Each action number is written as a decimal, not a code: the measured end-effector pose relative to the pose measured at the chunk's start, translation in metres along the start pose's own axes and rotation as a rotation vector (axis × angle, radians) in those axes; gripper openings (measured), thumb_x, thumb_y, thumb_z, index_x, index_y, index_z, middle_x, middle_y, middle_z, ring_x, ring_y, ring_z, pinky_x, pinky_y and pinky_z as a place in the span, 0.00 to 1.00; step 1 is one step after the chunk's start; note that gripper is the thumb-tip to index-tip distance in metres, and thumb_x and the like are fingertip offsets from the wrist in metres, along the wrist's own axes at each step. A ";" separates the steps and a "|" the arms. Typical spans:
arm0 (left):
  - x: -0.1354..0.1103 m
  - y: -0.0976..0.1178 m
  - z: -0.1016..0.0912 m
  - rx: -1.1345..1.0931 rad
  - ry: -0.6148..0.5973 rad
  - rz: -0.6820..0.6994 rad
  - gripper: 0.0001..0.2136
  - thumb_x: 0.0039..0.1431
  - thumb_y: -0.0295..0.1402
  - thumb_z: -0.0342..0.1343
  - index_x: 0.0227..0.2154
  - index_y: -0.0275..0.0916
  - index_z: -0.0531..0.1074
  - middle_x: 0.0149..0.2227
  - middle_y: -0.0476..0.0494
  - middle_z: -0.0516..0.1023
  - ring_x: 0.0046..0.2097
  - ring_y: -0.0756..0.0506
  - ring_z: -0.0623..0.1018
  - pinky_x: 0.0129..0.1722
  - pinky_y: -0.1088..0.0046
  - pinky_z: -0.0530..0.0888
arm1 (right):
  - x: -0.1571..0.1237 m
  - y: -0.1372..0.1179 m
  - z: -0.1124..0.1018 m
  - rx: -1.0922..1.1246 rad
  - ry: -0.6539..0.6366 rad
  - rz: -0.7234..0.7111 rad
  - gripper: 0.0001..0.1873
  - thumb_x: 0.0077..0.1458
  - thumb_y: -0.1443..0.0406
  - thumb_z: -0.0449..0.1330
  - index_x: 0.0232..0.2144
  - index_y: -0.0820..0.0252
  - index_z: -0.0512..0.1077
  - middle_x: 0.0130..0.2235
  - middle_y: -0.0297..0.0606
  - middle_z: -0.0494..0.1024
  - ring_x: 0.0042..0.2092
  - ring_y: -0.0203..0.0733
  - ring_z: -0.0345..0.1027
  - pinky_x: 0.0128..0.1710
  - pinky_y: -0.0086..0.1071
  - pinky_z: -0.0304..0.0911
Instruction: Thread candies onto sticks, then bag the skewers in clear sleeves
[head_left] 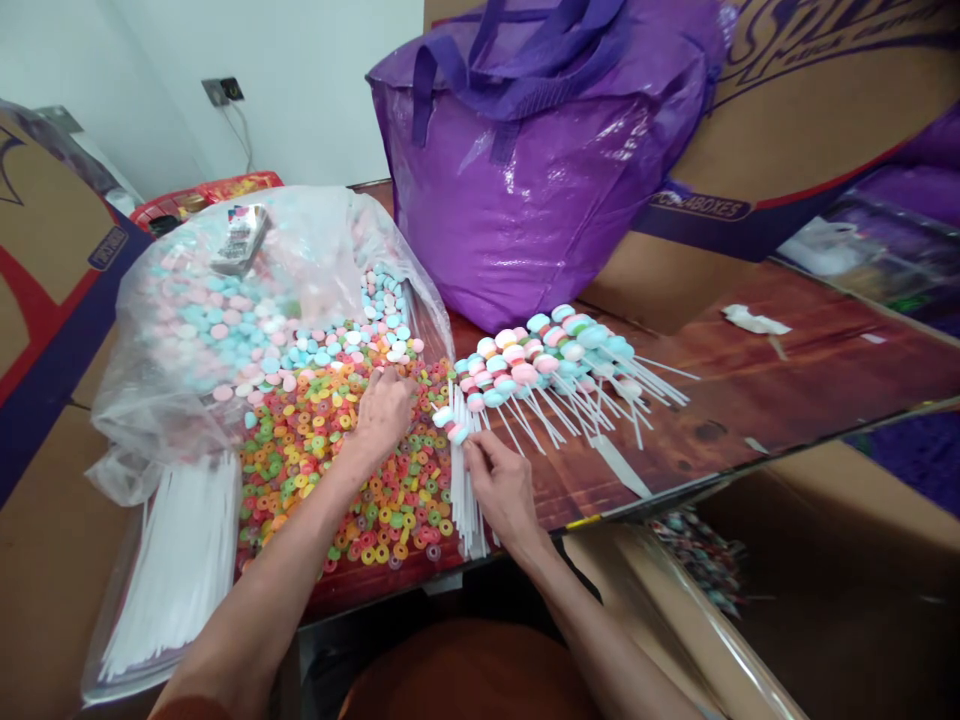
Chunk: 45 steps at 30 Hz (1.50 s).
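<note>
My right hand (pixel 504 487) pinches a candy skewer (pixel 452 427), a white stick with pale blue, white and pink marshmallows at its upper end. The skewer is tilted up to the left, over a bundle of white sticks (pixel 465 505). My left hand (pixel 385 412) reaches into the far part of a spread of gummy rings (pixel 330 415) in red, orange, yellow and green, close to loose marshmallows (pixel 322 353). Its fingers are curled together, and their tips are hidden among the candy. Finished-looking skewers (pixel 555 360) lie piled to the right, sticks toward me.
A clear plastic bag (pixel 142 330) of marshmallows lies at the left, with more white sticks (pixel 176 550) before it. Behind stands a large purple bag (pixel 510 190). Cardboard boxes (pixel 817 110) flank the table (pixel 697 430). An open box (pixel 645 580) stands below its front edge.
</note>
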<state>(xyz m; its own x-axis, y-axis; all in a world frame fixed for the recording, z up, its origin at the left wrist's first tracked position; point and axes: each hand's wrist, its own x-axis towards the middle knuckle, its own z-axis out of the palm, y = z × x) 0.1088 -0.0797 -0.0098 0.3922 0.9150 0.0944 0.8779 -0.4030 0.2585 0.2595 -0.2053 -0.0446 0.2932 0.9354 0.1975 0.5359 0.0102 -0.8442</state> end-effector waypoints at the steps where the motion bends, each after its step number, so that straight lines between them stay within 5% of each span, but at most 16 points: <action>1: 0.000 -0.001 -0.001 -0.058 0.015 -0.026 0.11 0.59 0.28 0.53 0.38 0.40 0.81 0.38 0.38 0.76 0.43 0.40 0.75 0.44 0.65 0.71 | 0.000 0.000 0.000 0.008 -0.002 0.003 0.14 0.61 0.61 0.52 0.26 0.59 0.71 0.21 0.29 0.66 0.23 0.34 0.59 0.27 0.27 0.54; 8: -0.006 -0.014 -0.004 -0.889 0.129 -0.182 0.08 0.52 0.37 0.62 0.28 0.37 0.78 0.27 0.47 0.78 0.29 0.48 0.73 0.31 0.73 0.69 | -0.001 -0.004 0.002 0.188 -0.015 -0.011 0.13 0.62 0.61 0.54 0.29 0.60 0.72 0.24 0.30 0.68 0.25 0.34 0.61 0.27 0.26 0.56; 13: -0.018 -0.010 -0.006 -1.190 0.101 -0.245 0.10 0.45 0.38 0.66 0.26 0.36 0.77 0.25 0.49 0.77 0.27 0.51 0.72 0.29 0.75 0.69 | -0.001 -0.006 0.007 0.241 -0.011 -0.029 0.14 0.62 0.60 0.55 0.35 0.61 0.77 0.24 0.31 0.70 0.26 0.35 0.62 0.28 0.27 0.59; 28: -0.032 -0.001 0.002 -1.278 0.176 -0.282 0.10 0.43 0.36 0.68 0.25 0.37 0.76 0.25 0.49 0.78 0.27 0.50 0.74 0.30 0.74 0.71 | -0.007 -0.003 0.012 0.009 0.109 -0.337 0.12 0.64 0.68 0.53 0.39 0.61 0.77 0.36 0.42 0.83 0.37 0.43 0.77 0.39 0.31 0.67; 38: -0.052 -0.011 -0.011 -1.251 0.062 -0.221 0.14 0.49 0.39 0.67 0.31 0.39 0.69 0.28 0.49 0.79 0.30 0.50 0.76 0.33 0.75 0.70 | -0.006 -0.007 0.005 0.161 -0.124 -0.177 0.13 0.64 0.64 0.54 0.28 0.60 0.72 0.23 0.29 0.67 0.24 0.32 0.60 0.27 0.26 0.56; 45: -0.046 -0.007 -0.012 -1.276 -0.119 -0.183 0.21 0.49 0.41 0.67 0.41 0.40 0.65 0.26 0.52 0.77 0.27 0.51 0.73 0.28 0.77 0.67 | -0.006 -0.005 0.002 0.205 -0.082 -0.137 0.13 0.63 0.64 0.54 0.26 0.59 0.69 0.22 0.28 0.64 0.24 0.32 0.58 0.27 0.26 0.54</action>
<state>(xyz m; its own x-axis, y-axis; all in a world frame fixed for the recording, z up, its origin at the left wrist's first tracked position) 0.0818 -0.1188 -0.0041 0.3746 0.9209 -0.1082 0.0663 0.0898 0.9938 0.2531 -0.2105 -0.0423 0.1596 0.9456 0.2833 0.3924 0.2026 -0.8972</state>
